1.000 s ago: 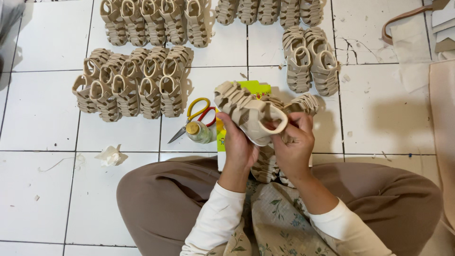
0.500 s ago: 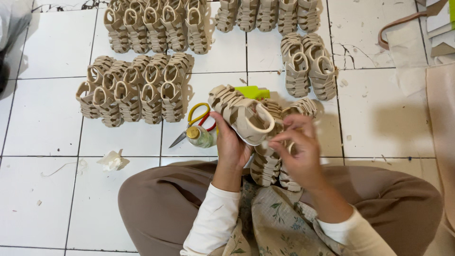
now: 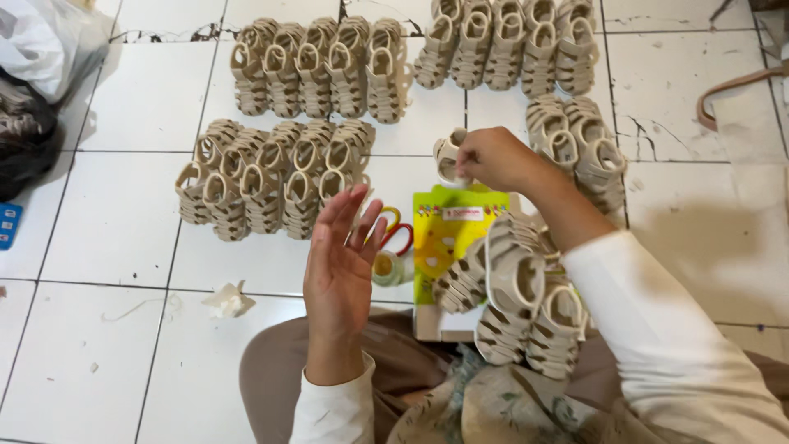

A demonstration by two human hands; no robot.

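Pinching a beige sandal (image 3: 449, 158) at twelve o'clock, the right hand (image 3: 493, 158) holds it just above the floor beside the rows, while the left hand (image 3: 341, 255) hovers spread, empty, over the scissors (image 3: 396, 234).

scissors (image 3: 394, 234) | crumpled tissue (image 3: 228, 301) | plastic bag (image 3: 45, 41) | tiled floor (image 3: 115, 238)

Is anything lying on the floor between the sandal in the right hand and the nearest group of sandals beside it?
Nothing visible does. The right hand holds a small beige sandal above bare white tile. The group of sandals lies just to its right. The left hand hovers open and empty, well apart.
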